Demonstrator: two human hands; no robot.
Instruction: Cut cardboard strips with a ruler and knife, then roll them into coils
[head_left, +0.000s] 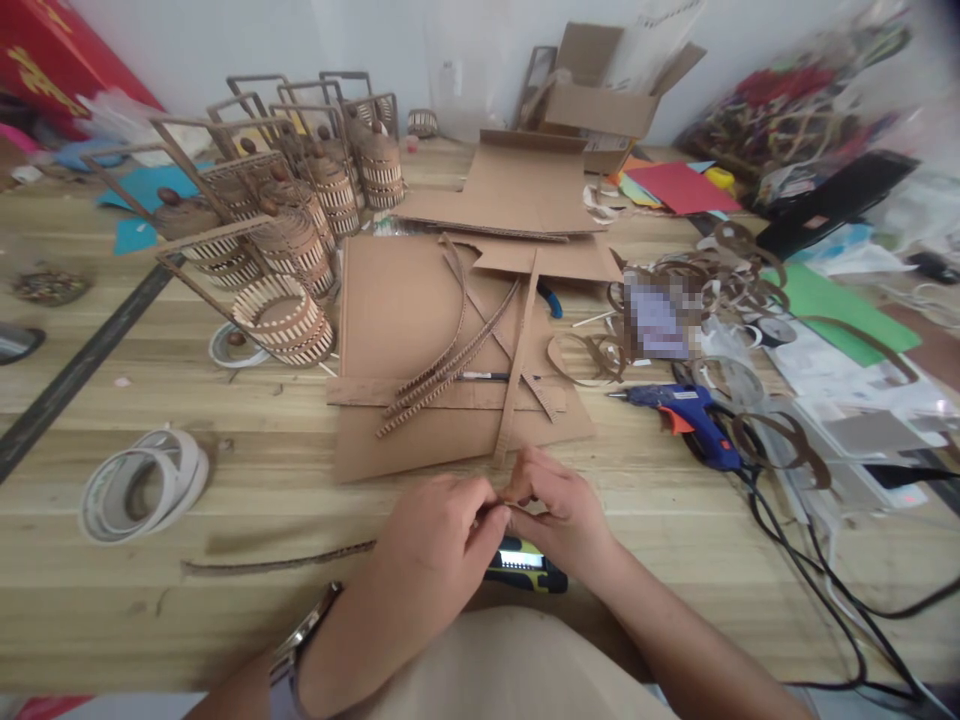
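Note:
Close to the table's front edge, my left hand (442, 540) and my right hand (562, 505) meet, fingers pinched together on a narrow corrugated cardboard strip (285, 562). Its free end runs out to the left, past my left hand, just over the wood. Most of the pinched part is hidden by my fingers. Under my hands lies a black and yellow device with a lit screen (523, 560). Just beyond them, cut cardboard strips (450, 370) and a pen (487, 377) rest on a flat cardboard sheet (397, 300).
Several round cardboard-and-stick lanterns (285, 320) with tall handles crowd the back left. Tape rolls (112, 500) lie at the left. On the right are a blue glue gun (697, 415) with cables (795, 550), curled brown strips (589, 360) and coloured paper (682, 185). Behind stands an open box (600, 110).

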